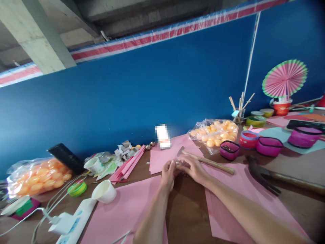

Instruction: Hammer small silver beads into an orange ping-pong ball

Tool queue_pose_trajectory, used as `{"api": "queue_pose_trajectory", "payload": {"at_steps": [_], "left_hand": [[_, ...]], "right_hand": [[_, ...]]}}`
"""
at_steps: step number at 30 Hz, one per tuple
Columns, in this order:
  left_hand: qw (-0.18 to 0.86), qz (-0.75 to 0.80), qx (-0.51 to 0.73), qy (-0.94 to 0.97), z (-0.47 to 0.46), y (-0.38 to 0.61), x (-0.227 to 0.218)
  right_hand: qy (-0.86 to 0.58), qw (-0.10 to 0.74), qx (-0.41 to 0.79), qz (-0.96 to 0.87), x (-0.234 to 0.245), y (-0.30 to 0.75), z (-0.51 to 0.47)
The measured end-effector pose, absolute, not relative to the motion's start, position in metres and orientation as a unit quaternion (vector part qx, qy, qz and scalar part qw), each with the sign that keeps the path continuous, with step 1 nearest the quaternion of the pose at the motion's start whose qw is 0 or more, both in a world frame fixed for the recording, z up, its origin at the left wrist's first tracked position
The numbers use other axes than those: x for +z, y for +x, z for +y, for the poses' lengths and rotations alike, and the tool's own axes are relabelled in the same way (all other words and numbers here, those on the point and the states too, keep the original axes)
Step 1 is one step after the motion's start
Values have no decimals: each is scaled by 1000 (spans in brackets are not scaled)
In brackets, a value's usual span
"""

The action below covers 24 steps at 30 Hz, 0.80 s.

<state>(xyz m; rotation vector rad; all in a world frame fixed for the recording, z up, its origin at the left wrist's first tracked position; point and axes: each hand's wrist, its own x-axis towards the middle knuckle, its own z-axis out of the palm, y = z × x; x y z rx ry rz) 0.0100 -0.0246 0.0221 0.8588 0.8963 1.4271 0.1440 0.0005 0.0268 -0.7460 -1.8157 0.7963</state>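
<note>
My left hand [168, 174] and my right hand [194, 168] meet over the middle of the table. Between their closed fingertips is a small shiny metal ball [177, 163]; its finer details are too small to make out. Some small dark bits show just under the fingers, not clear enough to name. Right behind my right hand lies a small hammer [213, 163] with a wooden handle, on pink paper. Two more shiny metal balls [150, 145] rest farther back, beside folded pink paper strips [130, 162].
Pink sheets [127, 210] flank my forearms. A white cup [104, 191] and a power strip [78, 220] are at left. A claw hammer [264, 176] lies at right, before purple pouches [269, 146]. Bags of orange balls [215, 132] stand at the back and far left.
</note>
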Motion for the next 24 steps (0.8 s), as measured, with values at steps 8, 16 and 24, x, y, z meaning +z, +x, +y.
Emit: {"api": "queue_pose_trajectory", "payload": {"at_steps": [8, 16, 24], "left_hand": [[595, 378, 629, 328, -24, 13, 23], [607, 355, 629, 331, -26, 16, 19], [605, 349, 632, 336, -29, 22, 27]], "right_hand": [[-283, 462, 564, -623, 27, 140, 1], [-268, 469, 651, -533, 30, 139, -3], [-252, 480, 675, -501, 27, 137, -1]]}}
